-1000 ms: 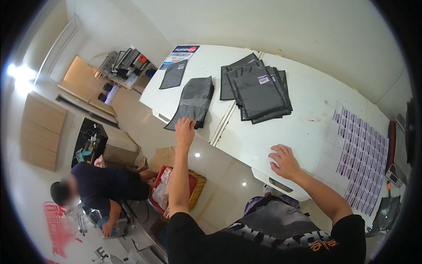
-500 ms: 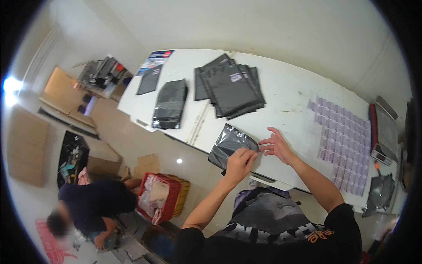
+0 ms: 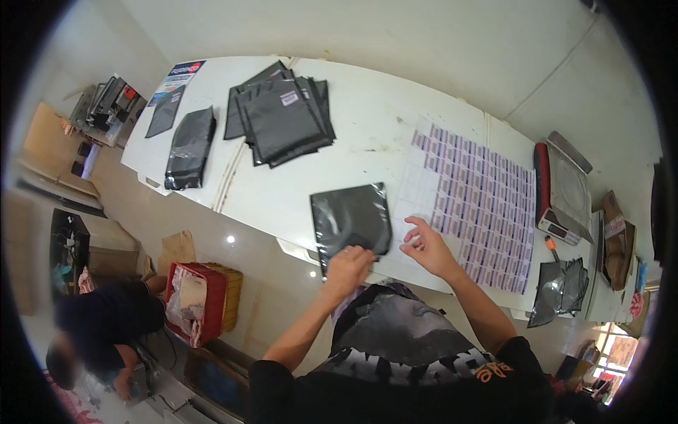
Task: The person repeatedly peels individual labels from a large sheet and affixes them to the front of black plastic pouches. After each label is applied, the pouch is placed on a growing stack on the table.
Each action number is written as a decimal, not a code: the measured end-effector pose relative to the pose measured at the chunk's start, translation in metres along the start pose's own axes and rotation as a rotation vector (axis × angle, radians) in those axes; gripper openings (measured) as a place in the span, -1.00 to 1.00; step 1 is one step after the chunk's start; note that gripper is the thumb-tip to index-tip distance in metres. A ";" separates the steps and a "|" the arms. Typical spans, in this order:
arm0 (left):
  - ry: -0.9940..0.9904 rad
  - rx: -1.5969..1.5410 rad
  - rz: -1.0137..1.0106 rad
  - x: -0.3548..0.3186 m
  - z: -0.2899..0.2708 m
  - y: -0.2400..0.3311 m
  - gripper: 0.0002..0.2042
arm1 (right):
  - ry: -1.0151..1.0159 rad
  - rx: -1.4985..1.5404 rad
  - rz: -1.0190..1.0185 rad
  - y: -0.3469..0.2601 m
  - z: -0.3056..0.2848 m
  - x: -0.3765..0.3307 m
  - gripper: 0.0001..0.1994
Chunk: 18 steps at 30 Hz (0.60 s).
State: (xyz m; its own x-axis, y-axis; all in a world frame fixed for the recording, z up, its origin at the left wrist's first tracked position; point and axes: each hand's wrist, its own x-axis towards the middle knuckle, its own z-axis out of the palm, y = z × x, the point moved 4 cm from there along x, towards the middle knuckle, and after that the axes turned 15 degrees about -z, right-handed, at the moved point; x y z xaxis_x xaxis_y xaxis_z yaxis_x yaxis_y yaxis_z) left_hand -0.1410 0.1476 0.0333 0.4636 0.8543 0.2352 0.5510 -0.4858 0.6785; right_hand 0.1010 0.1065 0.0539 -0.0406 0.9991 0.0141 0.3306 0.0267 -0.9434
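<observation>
A glossy black plastic bag (image 3: 353,215) lies flat near the front edge of the white table. My left hand (image 3: 351,271) grips its near edge, fingers closed over the plastic. My right hand (image 3: 428,249) hovers just right of the bag, over the lower left edge of a sheet of labels (image 3: 487,205). Its fingers are curved and apart, and I see nothing in them. The sheet carries rows of small printed purple-and-white stickers, with bare backing along its left side.
A pile of black bags (image 3: 286,120) with a label on top lies at the back. Left of it are a thick bag stack (image 3: 191,148) and one labelled bag (image 3: 166,112). A scale (image 3: 561,187) stands right. Another person (image 3: 106,318) works lower left, beside a red crate (image 3: 212,304).
The view has swung right. The bag now lies flatter and squarer to me, with my left hand at its near edge. My right hand has shifted from the bag's edge to the label sheet.
</observation>
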 end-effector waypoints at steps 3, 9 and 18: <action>0.081 -0.010 -0.180 -0.006 0.000 0.006 -0.90 | 0.026 0.002 -0.054 0.013 -0.036 -0.022 -0.43; 0.308 -0.136 -0.419 -0.014 -0.011 -0.002 -0.86 | 0.064 -0.054 -0.042 0.023 -0.104 -0.084 -0.61; -0.044 -0.600 -0.766 -0.051 0.034 0.040 -0.77 | 0.001 -0.464 -0.437 0.053 -0.111 -0.159 -0.62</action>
State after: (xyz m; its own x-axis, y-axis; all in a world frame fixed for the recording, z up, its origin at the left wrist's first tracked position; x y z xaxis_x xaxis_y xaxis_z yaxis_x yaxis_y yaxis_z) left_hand -0.1192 0.0786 0.0248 0.1589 0.8860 -0.4357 0.2749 0.3841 0.8814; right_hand 0.2293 -0.0470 0.0388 -0.2631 0.8927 0.3659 0.6579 0.4434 -0.6088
